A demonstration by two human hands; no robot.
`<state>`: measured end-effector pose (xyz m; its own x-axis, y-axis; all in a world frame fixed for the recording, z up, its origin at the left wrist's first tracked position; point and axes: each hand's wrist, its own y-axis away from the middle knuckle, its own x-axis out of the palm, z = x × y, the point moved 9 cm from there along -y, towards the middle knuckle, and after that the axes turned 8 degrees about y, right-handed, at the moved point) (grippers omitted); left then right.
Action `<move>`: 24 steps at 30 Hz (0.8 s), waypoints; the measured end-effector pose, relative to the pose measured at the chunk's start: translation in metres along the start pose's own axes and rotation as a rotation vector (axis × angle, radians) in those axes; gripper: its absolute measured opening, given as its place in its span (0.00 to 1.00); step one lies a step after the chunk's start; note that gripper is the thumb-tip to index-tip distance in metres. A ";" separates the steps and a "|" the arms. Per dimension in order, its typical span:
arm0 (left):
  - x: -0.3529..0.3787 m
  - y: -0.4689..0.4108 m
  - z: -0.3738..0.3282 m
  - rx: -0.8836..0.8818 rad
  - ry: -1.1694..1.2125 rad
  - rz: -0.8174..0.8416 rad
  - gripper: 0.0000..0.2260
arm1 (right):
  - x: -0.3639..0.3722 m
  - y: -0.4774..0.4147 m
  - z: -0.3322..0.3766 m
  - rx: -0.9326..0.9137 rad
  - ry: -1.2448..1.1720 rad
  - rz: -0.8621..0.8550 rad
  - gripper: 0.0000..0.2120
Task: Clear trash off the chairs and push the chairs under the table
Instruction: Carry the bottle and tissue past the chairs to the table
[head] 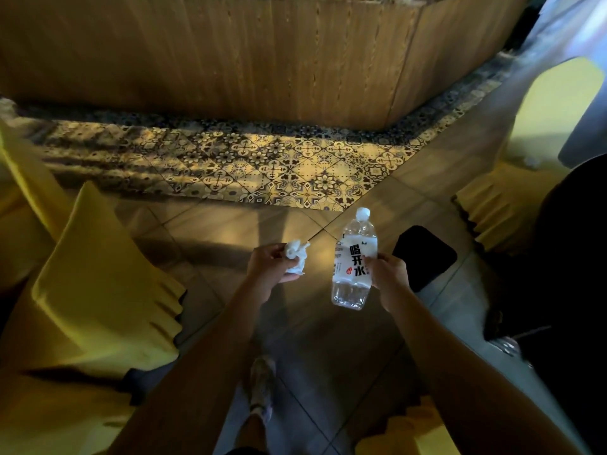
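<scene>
Left hand (267, 264) is gripping a crumpled white tissue (296, 257); right hand (387, 274) is clasping a clear plastic bottle (353, 262) by its white label, both carried above the floor, presumably for disposal. Black bin (423, 257), possibly, is standing just right. Yellow-covered chairs (98, 277) are flanking.

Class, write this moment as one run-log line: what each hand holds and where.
left hand: grips crumpled tissue | right hand: grips water bottle, upright, capped | both above floor | chairs: yellow covers
</scene>
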<state>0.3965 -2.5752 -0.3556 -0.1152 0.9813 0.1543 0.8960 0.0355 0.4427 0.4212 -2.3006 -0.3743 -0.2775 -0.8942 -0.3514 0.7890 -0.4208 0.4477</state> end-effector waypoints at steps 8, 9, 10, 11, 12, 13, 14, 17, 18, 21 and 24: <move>0.022 -0.134 -0.061 -0.048 -0.100 0.144 0.15 | 0.024 -0.088 0.059 0.059 -0.060 -0.148 0.02; 0.024 -0.147 -0.069 -0.048 -0.117 0.161 0.15 | 0.025 -0.096 0.066 0.062 -0.066 -0.161 0.02; 0.028 -0.166 -0.078 -0.054 -0.135 0.174 0.15 | 0.025 -0.106 0.073 0.069 -0.075 -0.180 0.03; 0.033 -0.181 -0.088 -0.059 -0.149 0.184 0.14 | 0.024 -0.116 0.077 0.079 -0.085 -0.199 0.03; 0.032 -0.189 -0.096 -0.052 -0.146 0.174 0.13 | 0.024 -0.118 0.084 0.077 -0.088 -0.197 0.02; 0.039 -0.205 -0.104 -0.059 -0.147 0.182 0.13 | 0.021 -0.129 0.090 0.083 -0.094 -0.219 0.02; 0.046 -0.220 -0.111 -0.072 -0.150 0.190 0.13 | 0.017 -0.140 0.096 0.091 -0.107 -0.239 0.02; 0.065 -0.248 -0.128 -0.078 -0.137 0.206 0.14 | 0.008 -0.162 0.111 0.108 -0.134 -0.277 0.02; 0.075 -0.264 -0.130 -0.086 -0.142 0.215 0.13 | 0.004 -0.175 0.115 0.122 -0.143 -0.301 0.03; 0.108 -0.300 -0.134 -0.107 -0.161 0.240 0.14 | -0.009 -0.208 0.125 0.147 -0.164 -0.335 0.03; 0.151 -0.334 -0.138 -0.110 -0.177 0.274 0.13 | -0.024 -0.251 0.133 0.161 -0.199 -0.338 0.02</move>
<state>0.0203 -2.4651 -0.3587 0.2082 0.9695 0.1297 0.8304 -0.2452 0.5003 0.1567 -2.1934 -0.3684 -0.6189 -0.7069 -0.3424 0.5441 -0.7002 0.4622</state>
